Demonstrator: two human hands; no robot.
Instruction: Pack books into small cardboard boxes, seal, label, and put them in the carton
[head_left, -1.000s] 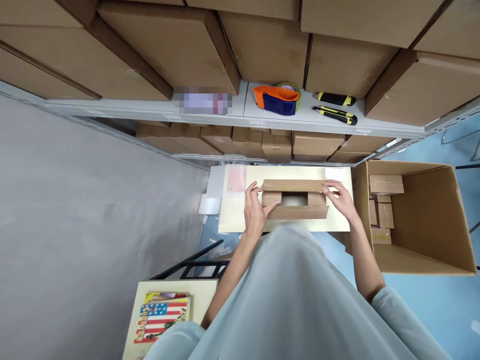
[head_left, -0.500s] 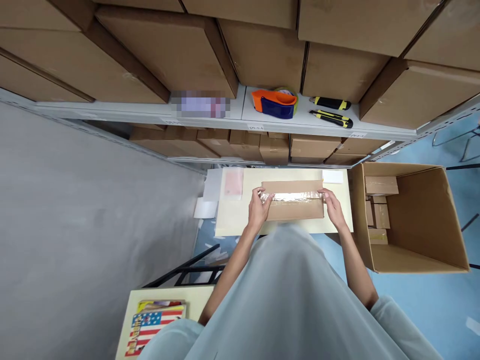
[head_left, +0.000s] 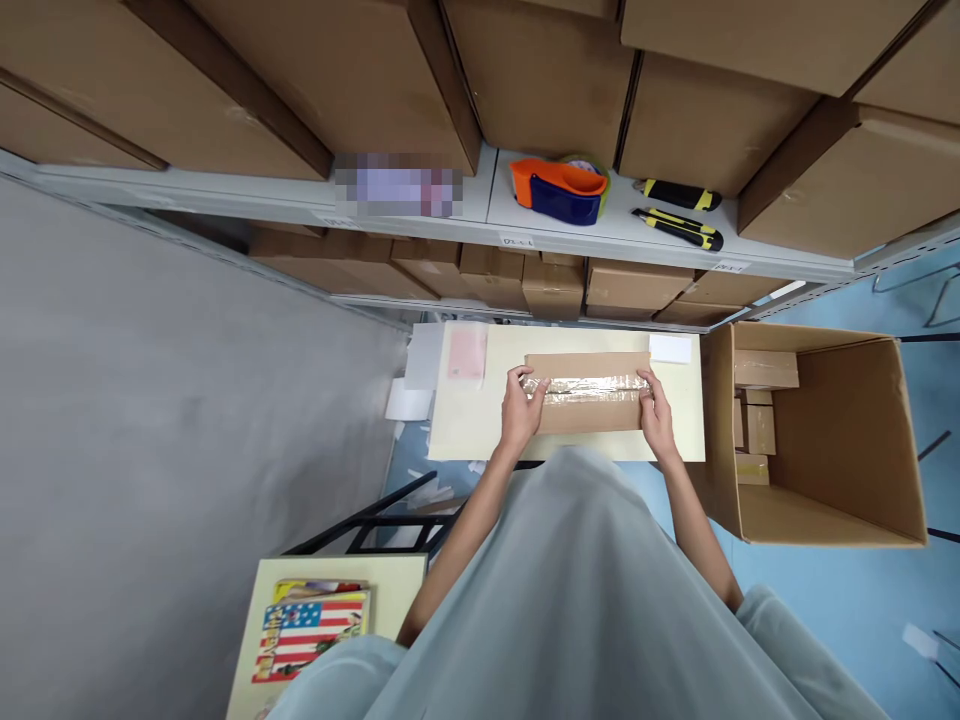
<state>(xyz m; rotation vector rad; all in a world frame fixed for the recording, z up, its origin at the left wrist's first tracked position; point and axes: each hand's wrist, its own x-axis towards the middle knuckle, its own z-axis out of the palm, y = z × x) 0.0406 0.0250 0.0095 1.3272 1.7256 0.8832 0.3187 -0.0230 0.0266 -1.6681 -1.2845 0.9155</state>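
Observation:
A flat cardboard box [head_left: 589,415] is over the pale yellow table [head_left: 480,440], with a shiny strip of clear packing tape [head_left: 592,385] running along its length. My left hand [head_left: 520,408] grips the box's left end, thumb on the taped top and fingers round the edge. At the opposite end, my right hand [head_left: 655,412] holds the box with its thumb on top near the tape's end. Whether the underside touches the table cannot be seen.
To the right stands a large open carton [head_left: 847,430] holding several small boxes. Above the table, a shelf [head_left: 480,210] bears big cartons, an orange-and-blue tape dispenser [head_left: 562,190] and two utility knives [head_left: 679,228]. Books [head_left: 315,630] lie on a side table at lower left.
My right hand has shifted inward and now has its thumb on top of the box's right end. My left hand keeps its hold. The view has tilted slightly.

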